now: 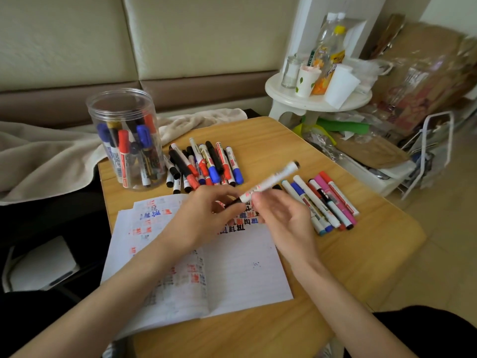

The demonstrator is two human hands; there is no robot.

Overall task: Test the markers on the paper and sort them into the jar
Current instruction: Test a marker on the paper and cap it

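clear plastic jar [124,107] (glossy), wood table [361,254]

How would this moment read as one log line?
left hand: pinches white marker at dark end | right hand: holds its barrel | marker: over paper | jar: upright, partly filled | loose markers: two piles

The raised marker [271,182] is white with a black end and pinkish print. The paper [240,270] is white and faintly lined, blotched with red, blue and black scribbles. The heap of markers [206,164] shows red, blue and black caps. The row of markers [327,202] adds pink and teal. The table [361,259] is pale wood grain.
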